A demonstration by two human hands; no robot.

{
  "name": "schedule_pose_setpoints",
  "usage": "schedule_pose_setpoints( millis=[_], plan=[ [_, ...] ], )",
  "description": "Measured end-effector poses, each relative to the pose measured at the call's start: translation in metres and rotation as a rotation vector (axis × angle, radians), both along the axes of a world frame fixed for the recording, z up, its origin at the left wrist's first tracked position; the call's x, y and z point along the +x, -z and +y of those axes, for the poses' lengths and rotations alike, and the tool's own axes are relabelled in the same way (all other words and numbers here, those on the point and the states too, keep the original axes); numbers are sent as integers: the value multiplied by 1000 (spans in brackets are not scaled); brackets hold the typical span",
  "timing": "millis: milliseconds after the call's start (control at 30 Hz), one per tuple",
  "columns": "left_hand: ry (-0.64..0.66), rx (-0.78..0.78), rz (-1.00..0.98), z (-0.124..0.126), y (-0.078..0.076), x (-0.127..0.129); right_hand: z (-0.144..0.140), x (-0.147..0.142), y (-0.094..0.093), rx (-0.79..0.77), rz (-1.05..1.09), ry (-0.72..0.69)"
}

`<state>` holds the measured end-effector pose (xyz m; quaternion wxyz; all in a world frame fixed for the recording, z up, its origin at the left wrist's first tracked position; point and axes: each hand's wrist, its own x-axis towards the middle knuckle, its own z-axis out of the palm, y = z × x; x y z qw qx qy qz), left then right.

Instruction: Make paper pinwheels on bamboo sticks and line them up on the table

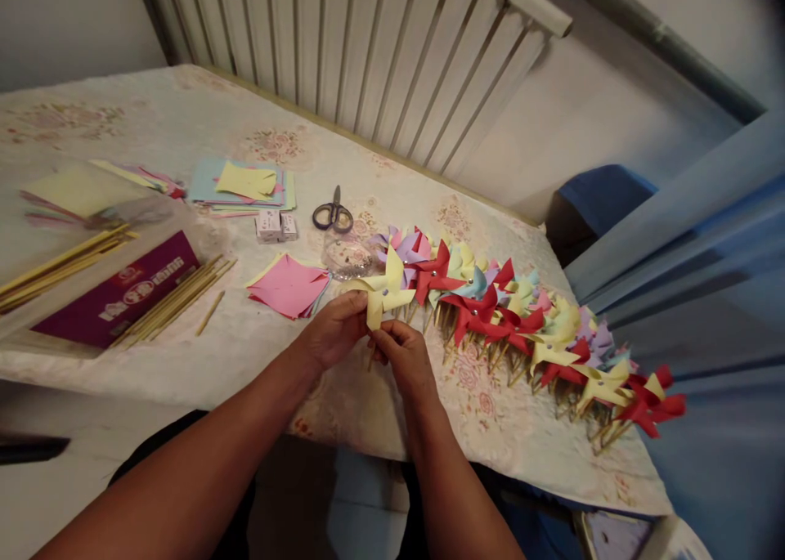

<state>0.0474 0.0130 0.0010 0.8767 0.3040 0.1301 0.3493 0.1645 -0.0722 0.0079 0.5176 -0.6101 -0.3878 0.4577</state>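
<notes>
A yellow paper pinwheel (383, 288) is held between both hands just above the table's front edge. My left hand (334, 328) pinches it from the left, fingers closed on the paper. My right hand (405, 356) grips it from below, where a thin wooden stick (370, 357) shows between the fingers. To the right, a long row of finished pinwheels (521, 319) in red, yellow, purple and pale green lies along the table, their sticks pointing toward me.
A stack of pink paper squares (288, 286) lies left of my hands. Scissors (333, 213), a small white box (275, 226), a clear container (349, 257), wooden sticks (175, 300), a purple packet (116, 292) and more paper (244, 183) sit farther back. A radiator (368, 53) stands behind the table.
</notes>
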Motion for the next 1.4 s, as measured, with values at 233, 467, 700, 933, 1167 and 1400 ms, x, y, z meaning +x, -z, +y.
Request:
schedule_pose_setpoints(
  millis=[233, 467, 700, 933, 1167, 1400],
  plan=[
    [25, 31, -2, 0, -2, 0, 1, -2, 1, 27, 36, -11],
    [-2, 54, 13, 3, 0, 0, 1, -4, 3, 30, 11, -13],
    [-2, 44, 8, 2, 0, 3, 0, -1, 1, 29, 22, -6],
    [15, 63, 9, 3, 4, 5, 0, 1, 5, 35, 28, -10],
    [30, 74, 13, 3, 4, 5, -1, 4, 7, 39, 22, -15],
    [15, 61, 18, 2, 2, 6, -2, 3, 5, 53, 20, -13]
  ],
)
